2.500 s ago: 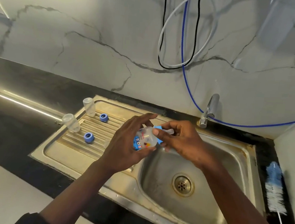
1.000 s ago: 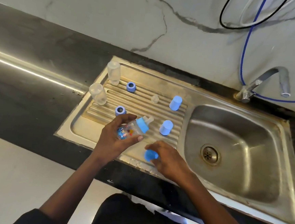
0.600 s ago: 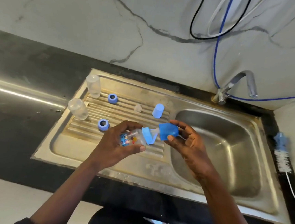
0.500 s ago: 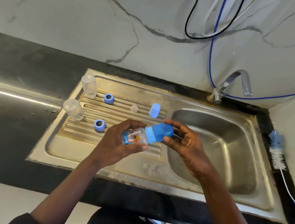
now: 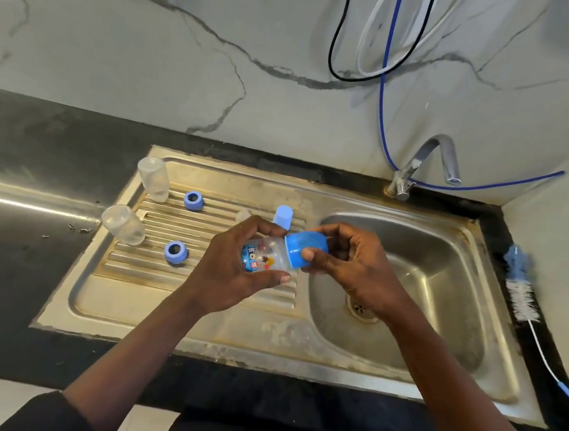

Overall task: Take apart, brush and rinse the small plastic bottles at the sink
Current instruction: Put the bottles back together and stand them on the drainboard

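My left hand (image 5: 233,272) grips a small clear bottle (image 5: 265,256) with a cartoon print, held sideways over the drainboard. My right hand (image 5: 350,269) holds the blue cap (image 5: 304,249) that sits on the bottle's neck. On the drainboard (image 5: 153,286) two clear bottle bodies (image 5: 153,179) (image 5: 123,224) stand upside down at the left. Two blue screw rings (image 5: 193,201) (image 5: 176,252) lie near them. A loose blue cap (image 5: 283,216) stands behind my left hand, with a clear teat (image 5: 243,215) beside it.
The steel sink basin (image 5: 442,284) with its drain (image 5: 359,307) lies under my right hand. The tap (image 5: 432,159) stands at the back right. A bottle brush (image 5: 521,287) lies on the dark counter at the right. Cables and a blue hose (image 5: 384,86) hang on the marble wall.
My right hand picked a blue cap off the drainboard's front and brought it onto the neck of the bottle in my left hand. Both hands rose slightly toward the basin.
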